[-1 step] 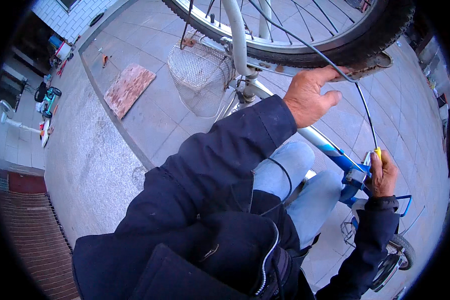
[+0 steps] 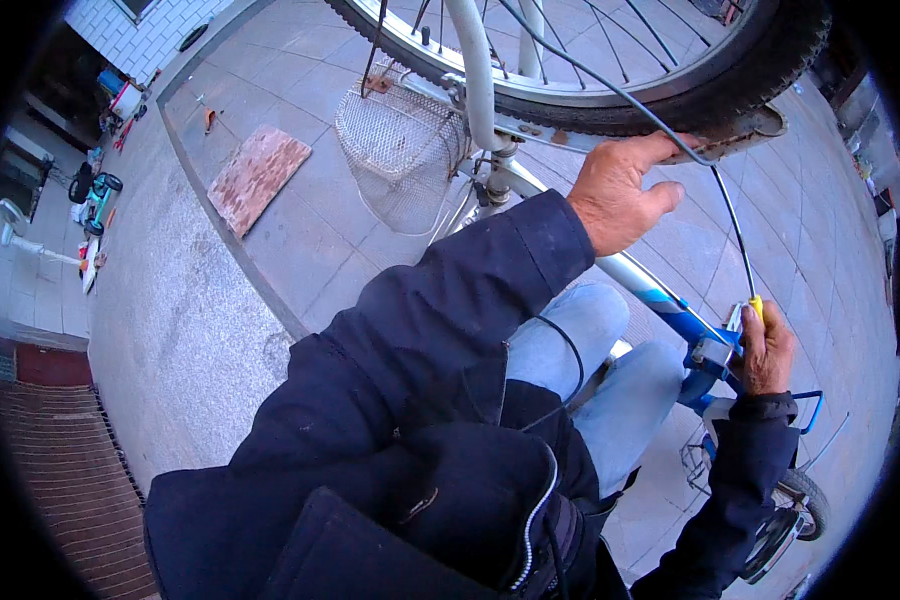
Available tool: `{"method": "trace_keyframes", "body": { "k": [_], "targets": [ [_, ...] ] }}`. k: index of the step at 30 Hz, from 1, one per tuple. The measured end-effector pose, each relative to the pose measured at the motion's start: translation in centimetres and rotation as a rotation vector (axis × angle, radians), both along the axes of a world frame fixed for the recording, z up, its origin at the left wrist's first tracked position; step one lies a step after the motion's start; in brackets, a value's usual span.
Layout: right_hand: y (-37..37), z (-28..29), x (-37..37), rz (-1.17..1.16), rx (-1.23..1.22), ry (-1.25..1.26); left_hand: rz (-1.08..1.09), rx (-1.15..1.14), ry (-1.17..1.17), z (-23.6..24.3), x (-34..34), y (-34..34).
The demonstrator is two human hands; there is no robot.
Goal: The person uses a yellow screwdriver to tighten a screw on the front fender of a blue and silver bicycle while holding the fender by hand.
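Observation:
My right hand (image 2: pixel 767 348) is closed around the yellow handle of a screwdriver (image 2: pixel 735 228). Its long dark shaft slants up and left. The shaft's upper end meets a bend in a black cable (image 2: pixel 610 85) at the mudguard (image 2: pixel 755 130). My left hand (image 2: pixel 625 190) reaches to that mudguard, index fingertip at its edge beside the cable. The left thumb stands apart, and the other fingers are largely hidden. The bicycle wheel (image 2: pixel 620 105), with its dark knobbly tyre, lies above my hands. Below them runs the white and blue frame (image 2: pixel 670 305).
A wire-mesh basket (image 2: pixel 400 150) hangs at the bicycle's front, left of my hands. On the paving lies a reddish slab (image 2: pixel 260 180). Another bicycle wheel (image 2: pixel 810 500) shows at lower right. My jeans-clad knees (image 2: pixel 590 310) are close under the frame.

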State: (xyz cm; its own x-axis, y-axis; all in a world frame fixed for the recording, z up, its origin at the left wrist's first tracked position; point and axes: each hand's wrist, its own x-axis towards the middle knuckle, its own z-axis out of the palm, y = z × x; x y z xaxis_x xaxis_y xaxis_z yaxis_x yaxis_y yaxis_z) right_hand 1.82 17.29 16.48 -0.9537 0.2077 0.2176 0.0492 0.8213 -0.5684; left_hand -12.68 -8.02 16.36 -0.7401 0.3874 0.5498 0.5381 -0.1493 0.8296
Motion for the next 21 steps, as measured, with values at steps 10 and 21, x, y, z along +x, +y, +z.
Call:
{"method": "trace_keyframes", "body": {
  "k": [10, 21],
  "targets": [
    [-1.0, -0.7, -0.2, -0.068, 0.469, 0.397, 0.031, -0.03, 0.036, 0.3, 0.2, -0.2],
    [0.1, -0.2, 0.5, -0.029, -0.15, 0.027, 0.033, -0.025, 0.051, 0.0, 0.1, 0.0]
  ]
}}
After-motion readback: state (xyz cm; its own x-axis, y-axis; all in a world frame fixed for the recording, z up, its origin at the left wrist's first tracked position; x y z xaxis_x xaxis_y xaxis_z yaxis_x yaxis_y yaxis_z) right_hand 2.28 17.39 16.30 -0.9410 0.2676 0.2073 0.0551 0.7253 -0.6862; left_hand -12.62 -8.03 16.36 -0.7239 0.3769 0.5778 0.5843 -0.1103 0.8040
